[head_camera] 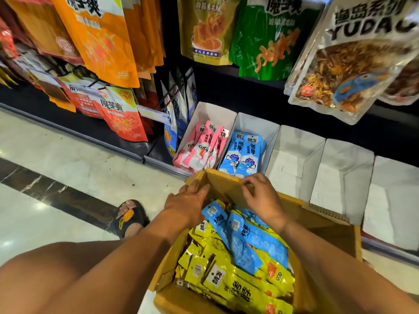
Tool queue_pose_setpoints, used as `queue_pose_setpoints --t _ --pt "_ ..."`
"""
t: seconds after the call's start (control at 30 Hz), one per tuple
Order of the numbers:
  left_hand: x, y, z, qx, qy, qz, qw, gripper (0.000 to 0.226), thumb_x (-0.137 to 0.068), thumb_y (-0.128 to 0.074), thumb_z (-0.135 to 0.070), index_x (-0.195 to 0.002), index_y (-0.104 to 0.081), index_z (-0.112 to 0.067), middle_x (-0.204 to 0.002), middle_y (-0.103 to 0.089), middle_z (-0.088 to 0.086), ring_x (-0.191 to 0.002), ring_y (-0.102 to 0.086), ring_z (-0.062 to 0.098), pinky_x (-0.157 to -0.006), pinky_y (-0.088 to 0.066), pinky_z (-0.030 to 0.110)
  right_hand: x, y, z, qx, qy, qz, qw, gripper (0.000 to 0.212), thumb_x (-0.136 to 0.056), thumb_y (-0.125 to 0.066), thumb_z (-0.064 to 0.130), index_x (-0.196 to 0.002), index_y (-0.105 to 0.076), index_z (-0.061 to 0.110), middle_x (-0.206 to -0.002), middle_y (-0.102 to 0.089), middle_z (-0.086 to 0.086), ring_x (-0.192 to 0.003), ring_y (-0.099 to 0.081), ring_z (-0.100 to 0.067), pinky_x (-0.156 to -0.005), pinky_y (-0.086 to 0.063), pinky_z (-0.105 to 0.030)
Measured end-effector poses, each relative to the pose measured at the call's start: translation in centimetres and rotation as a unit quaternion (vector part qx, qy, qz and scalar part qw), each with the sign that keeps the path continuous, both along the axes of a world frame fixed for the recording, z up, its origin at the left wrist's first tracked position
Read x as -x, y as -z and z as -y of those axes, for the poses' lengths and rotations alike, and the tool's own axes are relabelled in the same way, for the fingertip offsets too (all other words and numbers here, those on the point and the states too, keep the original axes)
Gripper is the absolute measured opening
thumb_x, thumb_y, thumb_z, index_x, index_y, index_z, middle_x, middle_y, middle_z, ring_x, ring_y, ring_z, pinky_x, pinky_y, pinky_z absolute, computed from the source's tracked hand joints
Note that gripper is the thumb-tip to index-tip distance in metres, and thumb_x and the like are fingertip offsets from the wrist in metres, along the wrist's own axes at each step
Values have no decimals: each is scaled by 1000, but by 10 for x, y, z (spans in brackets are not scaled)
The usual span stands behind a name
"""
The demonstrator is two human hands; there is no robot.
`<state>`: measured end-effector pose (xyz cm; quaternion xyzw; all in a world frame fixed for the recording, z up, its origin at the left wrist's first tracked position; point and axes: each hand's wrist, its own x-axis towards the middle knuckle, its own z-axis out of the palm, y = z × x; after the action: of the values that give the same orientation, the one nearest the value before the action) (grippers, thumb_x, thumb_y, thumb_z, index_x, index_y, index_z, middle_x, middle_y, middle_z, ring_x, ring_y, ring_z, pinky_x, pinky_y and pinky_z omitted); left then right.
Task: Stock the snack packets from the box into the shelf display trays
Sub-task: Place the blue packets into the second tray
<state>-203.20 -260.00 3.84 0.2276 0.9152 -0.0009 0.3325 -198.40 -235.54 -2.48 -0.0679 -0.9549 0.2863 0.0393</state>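
Observation:
A brown cardboard box (326, 236) sits in front of me, full of yellow snack packets (229, 284) with several blue packets (244, 236) on top. Both hands are on its far flap (224, 184). My left hand (188, 200) lies with straight fingers against the flap's left edge. My right hand (260, 196) curls its fingers over the flap's top edge. On the bottom shelf stand white display trays: one holds pink packets (201, 146), one holds blue packets (244, 152), and the white trays (294, 155) to the right hold nothing.
Large hanging snack bags (353, 64) overhang the trays from above, orange and red bags (102, 41) hang to the left. My sandalled foot (129, 217) and knee are on the pale tiled floor (56, 155) left of the box.

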Motion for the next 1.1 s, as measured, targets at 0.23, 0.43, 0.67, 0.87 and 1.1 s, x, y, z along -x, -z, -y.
queue_pose_setpoints --t 0.23,0.43,0.67,0.87,1.1 --pt "-4 -3 3 14 15 13 1000 96 -93 -67 -46 -162 -1 -40 -173 4 -3 -157 -14 29 -118 -36 52 -67 63 16 -72 -32 165 983 28 -92 -61 27 -120 -62 32 -122 -59 8 -115 -58 -22 -92 -47 -37" --pt "-3 -3 0 10 42 -6 999 86 -94 -65 -48 -162 -12 -38 -169 -18 -1 -153 -24 27 -115 -39 49 -83 114 14 -85 -30 337 937 86 -91 -66 31 -160 -14 21 -165 -20 -3 -148 -25 -30 -117 -32 -41" --pt "0 -4 1 -2 61 -22 998 75 -91 -67 -49 -156 -30 -35 -161 -35 -3 -145 -37 26 -108 -44 47 -74 115 8 -153 -33 342 927 95 -83 -72 44 -158 -17 25 -152 -39 -1 -140 -36 -29 -114 -35 -45" --pt "-1 -10 -2 1 61 -14 998 72 -93 -66 -47 -155 -33 -33 -161 -36 -2 -146 -36 26 -111 -43 46 -77 106 3 -155 -74 342 924 73 -95 -58 45 -156 -24 22 -151 -39 -5 -133 -47 -32 -102 -47 -45" --pt "2 -16 -8 -11 58 -8 998 69 -93 -66 -48 -153 -37 -32 -159 -38 0 -146 -35 26 -111 -44 48 -78 73 -4 -218 -67 294 928 24 -96 -48 16 -119 -54 17 -108 -70 -12 -100 -68 -34 -78 -54 -42"
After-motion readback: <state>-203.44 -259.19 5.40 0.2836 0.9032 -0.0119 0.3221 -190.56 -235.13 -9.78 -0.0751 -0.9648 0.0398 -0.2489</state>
